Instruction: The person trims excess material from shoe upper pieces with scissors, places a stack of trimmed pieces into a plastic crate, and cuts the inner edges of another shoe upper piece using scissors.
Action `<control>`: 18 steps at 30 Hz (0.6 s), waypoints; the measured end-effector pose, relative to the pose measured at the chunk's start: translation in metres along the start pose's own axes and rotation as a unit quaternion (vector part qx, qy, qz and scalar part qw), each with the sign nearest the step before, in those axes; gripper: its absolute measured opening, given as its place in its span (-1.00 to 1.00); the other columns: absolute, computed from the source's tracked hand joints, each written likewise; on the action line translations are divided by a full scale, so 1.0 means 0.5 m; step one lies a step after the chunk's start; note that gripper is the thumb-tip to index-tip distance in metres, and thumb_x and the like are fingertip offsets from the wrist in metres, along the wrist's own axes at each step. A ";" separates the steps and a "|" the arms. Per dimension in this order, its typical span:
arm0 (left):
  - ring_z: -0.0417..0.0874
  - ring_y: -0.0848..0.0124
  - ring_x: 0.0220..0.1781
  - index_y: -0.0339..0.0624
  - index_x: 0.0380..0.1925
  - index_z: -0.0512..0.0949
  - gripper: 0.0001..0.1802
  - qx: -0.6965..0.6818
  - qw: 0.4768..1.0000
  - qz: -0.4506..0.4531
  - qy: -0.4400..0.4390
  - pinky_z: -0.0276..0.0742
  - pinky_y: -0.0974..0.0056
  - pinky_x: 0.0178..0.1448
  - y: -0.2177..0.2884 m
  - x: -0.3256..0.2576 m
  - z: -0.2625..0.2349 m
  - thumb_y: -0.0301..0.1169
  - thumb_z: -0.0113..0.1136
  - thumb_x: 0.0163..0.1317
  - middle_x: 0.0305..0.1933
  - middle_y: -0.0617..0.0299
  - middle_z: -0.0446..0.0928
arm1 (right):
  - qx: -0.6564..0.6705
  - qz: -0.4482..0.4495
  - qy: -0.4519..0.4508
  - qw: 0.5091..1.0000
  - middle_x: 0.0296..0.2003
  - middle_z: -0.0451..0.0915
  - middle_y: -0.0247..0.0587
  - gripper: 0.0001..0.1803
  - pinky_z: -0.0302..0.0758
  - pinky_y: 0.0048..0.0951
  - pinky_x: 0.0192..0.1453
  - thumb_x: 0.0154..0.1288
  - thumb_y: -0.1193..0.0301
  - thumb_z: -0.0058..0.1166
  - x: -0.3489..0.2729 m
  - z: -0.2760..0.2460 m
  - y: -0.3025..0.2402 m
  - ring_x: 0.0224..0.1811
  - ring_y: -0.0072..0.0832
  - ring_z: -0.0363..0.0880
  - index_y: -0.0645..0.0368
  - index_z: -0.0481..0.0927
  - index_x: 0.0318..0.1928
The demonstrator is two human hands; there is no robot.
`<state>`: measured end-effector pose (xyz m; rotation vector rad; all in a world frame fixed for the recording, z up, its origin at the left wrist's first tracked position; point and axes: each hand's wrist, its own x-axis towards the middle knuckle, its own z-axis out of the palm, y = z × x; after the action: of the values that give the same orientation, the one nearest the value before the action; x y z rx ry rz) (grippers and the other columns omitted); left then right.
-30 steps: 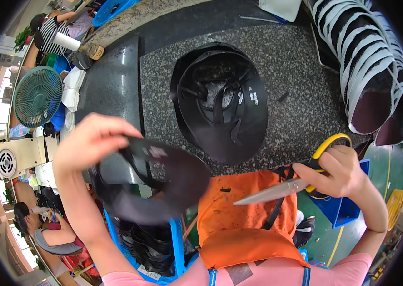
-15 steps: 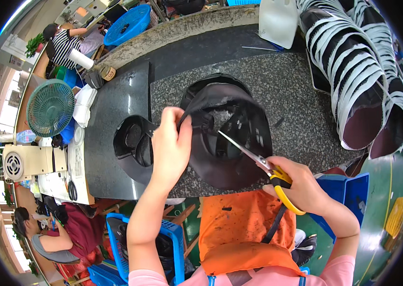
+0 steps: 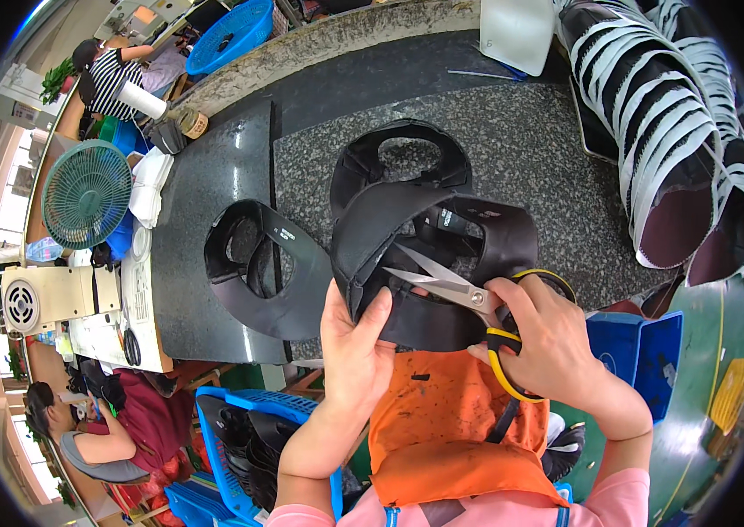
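A black curved piece [image 3: 381, 220] is held up by its near left edge in the left hand [image 3: 356, 347], pinched between the thumb and the fingers, above the near edge of a speckled stone slab [image 3: 548, 149]. A pair of scissors [image 3: 477, 300] with yellow and black handles is gripped in the right hand [image 3: 548, 338]. The 2 blades are parted and pointed leftward into the opening of the held piece; whether any material is being cut cannot be told.

Just behind, a black ring-shaped piece [image 3: 455, 158] is laid on the slab, partly covered from view by the held piece. To the left, another black piece [image 3: 279, 307] is set mostly on a smooth dark worktop [image 3: 187, 263]. At the far right, black pieces with white edging [image 3: 653, 123] are stacked in long overlapping rows.

An orange apron [image 3: 442, 422] is worn over a pink top. Dark items are contained in a blue crate [image 3: 288, 400] at the lower left, and a blue bin [image 3: 613, 347] is placed at the right. Beyond the worktop at the left, a green fan [image 3: 86, 193] and 2 seated people can be seen
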<state>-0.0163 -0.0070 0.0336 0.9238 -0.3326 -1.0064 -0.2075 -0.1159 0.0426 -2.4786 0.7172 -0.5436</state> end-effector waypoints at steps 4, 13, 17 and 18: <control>0.59 0.23 0.20 -0.25 0.23 0.38 -0.57 -0.025 0.998 0.014 0.059 0.56 0.08 0.30 -0.014 -0.009 0.007 -0.65 0.08 0.36 0.17 0.05 0.52 | -0.042 -0.009 0.008 0.999 -0.30 0.44 -0.17 -0.25 0.48 -0.22 -0.38 -0.17 0.30 0.48 -0.002 -0.002 -0.012 -0.42 -0.19 0.55 0.10 0.47 0.12; 0.57 0.27 0.21 -0.21 0.24 0.37 -0.56 -0.063 0.996 0.007 0.066 0.52 0.13 0.33 -0.021 -0.027 0.020 -0.65 0.06 0.37 0.18 0.11 0.51 | -0.105 -0.011 0.013 0.994 -0.32 0.41 -0.20 -0.25 0.48 -0.24 -0.39 -0.23 0.39 0.39 -0.007 -0.014 -0.017 -0.37 -0.25 0.53 0.08 0.48 0.13; 0.57 0.26 0.21 -0.22 0.25 0.37 -0.55 -0.063 0.996 0.018 0.066 0.52 0.13 0.34 -0.027 -0.028 0.017 -0.66 0.06 0.37 0.18 0.10 0.52 | -0.078 -0.023 0.004 0.997 -0.35 0.40 -0.21 -0.25 0.50 -0.24 -0.38 -0.23 0.41 0.38 -0.005 -0.021 -0.012 -0.39 -0.27 0.53 0.10 0.48 0.13; 0.57 0.26 0.21 -0.22 0.25 0.37 -0.55 -0.063 0.996 0.017 0.066 0.52 0.13 0.34 -0.027 -0.028 0.017 -0.66 0.06 0.37 0.18 0.10 0.52 | -0.079 -0.022 0.003 0.997 -0.35 0.40 -0.21 -0.25 0.50 -0.24 -0.38 -0.23 0.41 0.38 -0.007 -0.021 -0.011 -0.39 -0.27 0.53 0.10 0.48 0.13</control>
<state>-0.0369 -0.0023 0.0305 0.8636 -0.1711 -0.9198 -0.2131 -0.1134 0.0534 -2.6448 0.7349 -0.5301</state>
